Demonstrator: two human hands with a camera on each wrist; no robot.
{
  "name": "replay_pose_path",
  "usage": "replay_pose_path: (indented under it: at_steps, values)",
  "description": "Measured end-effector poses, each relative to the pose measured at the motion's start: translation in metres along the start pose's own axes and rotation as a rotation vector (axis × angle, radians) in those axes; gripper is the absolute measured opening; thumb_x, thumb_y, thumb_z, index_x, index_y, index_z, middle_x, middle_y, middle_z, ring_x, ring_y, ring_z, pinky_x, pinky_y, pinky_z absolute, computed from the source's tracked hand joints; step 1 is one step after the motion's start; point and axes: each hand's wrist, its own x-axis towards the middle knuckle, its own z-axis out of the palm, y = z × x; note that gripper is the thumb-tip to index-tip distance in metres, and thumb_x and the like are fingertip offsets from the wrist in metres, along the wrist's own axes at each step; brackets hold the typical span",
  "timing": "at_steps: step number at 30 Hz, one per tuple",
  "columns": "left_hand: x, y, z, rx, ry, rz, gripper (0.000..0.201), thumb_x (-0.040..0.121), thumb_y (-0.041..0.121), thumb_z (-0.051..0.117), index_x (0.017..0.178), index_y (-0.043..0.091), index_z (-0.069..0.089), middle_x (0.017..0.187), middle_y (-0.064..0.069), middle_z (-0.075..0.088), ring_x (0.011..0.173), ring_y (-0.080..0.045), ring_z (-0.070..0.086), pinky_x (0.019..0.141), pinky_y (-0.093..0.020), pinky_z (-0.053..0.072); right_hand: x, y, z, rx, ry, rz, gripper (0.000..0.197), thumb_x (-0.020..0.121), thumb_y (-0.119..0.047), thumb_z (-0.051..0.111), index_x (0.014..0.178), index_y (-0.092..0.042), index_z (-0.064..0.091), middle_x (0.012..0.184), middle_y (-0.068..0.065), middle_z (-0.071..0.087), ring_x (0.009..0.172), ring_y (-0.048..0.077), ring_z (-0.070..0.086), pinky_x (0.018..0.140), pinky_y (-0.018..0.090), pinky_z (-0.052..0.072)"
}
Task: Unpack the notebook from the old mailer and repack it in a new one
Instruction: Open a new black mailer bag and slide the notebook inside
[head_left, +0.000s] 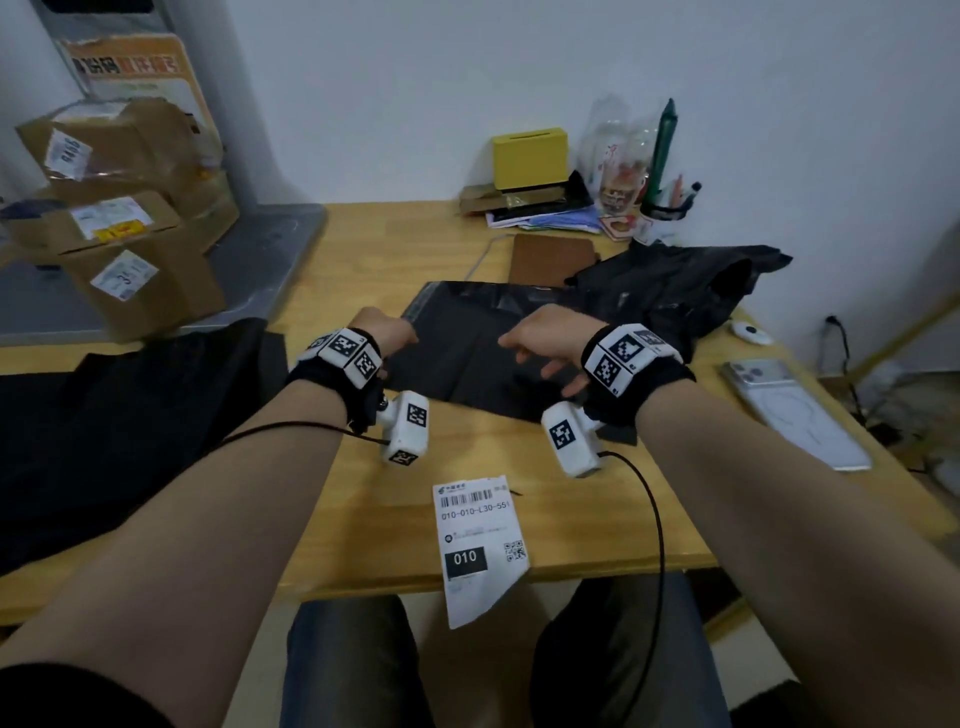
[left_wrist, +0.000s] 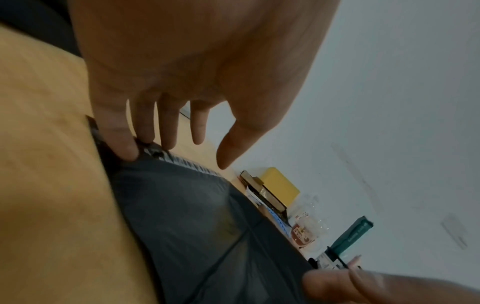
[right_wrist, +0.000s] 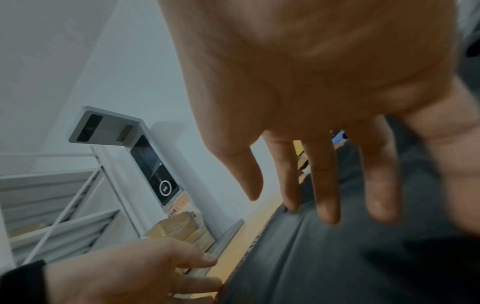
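Note:
A flat black new mailer (head_left: 467, 353) lies in the middle of the wooden table (head_left: 509, 452). Behind it rests the brown notebook (head_left: 550, 260), its right corner covered by the crumpled old black mailer (head_left: 675, 291). My left hand (head_left: 397, 335) is at the new mailer's left end. In the left wrist view its straight fingers (left_wrist: 127, 150) touch the corner of the mailer (left_wrist: 194, 226) by the striped seal strip. My right hand (head_left: 540, 353) hovers just over the mailer's right half, fingers (right_wrist: 327, 205) spread and holding nothing above the mailer (right_wrist: 337, 257).
A printed shipping label (head_left: 480, 545) hangs over the table's front edge. A phone (head_left: 795, 410) lies at the right, and dark sheets (head_left: 130, 415) cover the left. Cardboard boxes (head_left: 119, 228) stand far left; a yellow box (head_left: 530, 156), papers and a pen cup line the back.

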Motion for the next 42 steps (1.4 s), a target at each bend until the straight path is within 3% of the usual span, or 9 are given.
replay_pose_path:
  at_steps: [5,10,14,21,24,27,29,37,42]
  values:
    - [0.021,0.010,0.002,0.063,0.032,-0.008,0.025,0.089,0.020,0.068,0.079,0.001,0.054,0.086,-0.013,0.060,0.083,-0.032,0.058,0.084,-0.039,0.052,0.003,0.009,-0.001,-0.095,-0.075,0.029,0.038,0.102,-0.036,0.055,0.135,-0.017,0.060,0.122,-0.001,0.072,0.076,0.005,0.053,0.043,0.018,0.038]
    - [0.024,0.015,0.002,0.145,0.032,0.005,0.036,0.087,0.030,0.072,0.077,-0.001,0.057,0.065,-0.008,0.053,0.055,-0.023,0.048,0.049,-0.028,0.035,0.009,0.001,0.000,-0.118,-0.124,0.062,0.039,0.102,-0.043,0.054,0.128,-0.016,0.065,0.124,0.005,0.071,0.073,0.009,0.054,0.034,0.012,0.038]
    - [0.038,0.013,-0.009,-0.102,0.139,0.139,0.020,0.078,0.026,0.080,0.092,0.012,0.076,0.083,-0.007,0.073,0.076,-0.025,0.068,0.070,-0.032,0.054,0.015,-0.011,0.003,-0.093,-0.135,0.032,0.036,0.102,-0.042,0.054,0.125,-0.016,0.063,0.117,0.006,0.074,0.074,0.010,0.057,0.034,0.012,0.038]
    - [0.051,-0.018,-0.058,-0.661,0.407,0.029,0.012,0.087,0.020,0.064,0.091,0.012,0.073,0.073,-0.008,0.067,0.058,-0.027,0.062,0.049,-0.026,0.039,0.047,-0.031,0.016,0.336,0.176,-0.132,0.019,0.096,-0.033,0.057,0.104,-0.026,0.073,0.091,-0.004,0.078,0.081,0.018,0.062,0.077,0.034,0.051]
    - [0.053,-0.029,-0.063,-0.777,0.417,0.012,0.016,0.095,0.014,0.054,0.101,0.009,0.068,0.087,-0.012,0.067,0.069,-0.029,0.061,0.052,-0.027,0.046,0.051,-0.034,0.020,0.372,0.152,-0.134,0.018,0.097,-0.032,0.057,0.100,-0.026,0.073,0.088,-0.004,0.078,0.077,0.017,0.062,0.076,0.034,0.052]
    - [0.053,-0.036,-0.064,-0.812,0.338,-0.012,0.039,0.103,0.014,0.038,0.139,0.002,0.047,0.130,-0.017,0.060,0.077,-0.019,0.063,0.056,-0.025,0.055,0.052,-0.032,0.024,0.386,0.117,-0.111,0.019,0.099,-0.030,0.056,0.101,-0.022,0.073,0.089,0.001,0.078,0.076,0.019,0.062,0.075,0.035,0.053]
    - [0.046,-0.035,-0.061,-0.853,0.225,-0.057,0.041,0.104,0.015,0.036,0.143,0.003,0.042,0.136,-0.014,0.057,0.079,-0.018,0.064,0.053,-0.024,0.054,0.051,-0.032,0.026,0.390,0.071,-0.105,0.019,0.099,-0.029,0.057,0.105,-0.020,0.073,0.084,0.002,0.075,0.073,0.020,0.059,0.071,0.033,0.050]
    - [0.006,0.014,-0.057,-0.924,-0.104,0.052,0.022,0.097,0.027,0.051,0.115,0.014,0.056,0.112,-0.004,0.070,0.098,-0.024,0.070,0.081,-0.037,0.054,0.037,-0.049,0.023,0.429,-0.215,-0.214,0.048,0.095,-0.020,0.066,0.135,-0.015,0.041,0.094,0.010,0.079,0.051,0.018,0.057,0.047,0.026,0.043]
    - [-0.006,0.044,-0.067,-0.948,-0.204,0.208,0.006,0.086,0.022,0.055,0.091,0.019,0.052,0.088,0.004,0.065,0.080,-0.016,0.062,0.068,-0.028,0.047,0.037,-0.068,0.018,0.441,-0.300,-0.249,0.046,0.097,-0.014,0.064,0.138,-0.016,0.043,0.118,0.011,0.073,0.080,0.033,0.076,0.061,0.036,0.060]
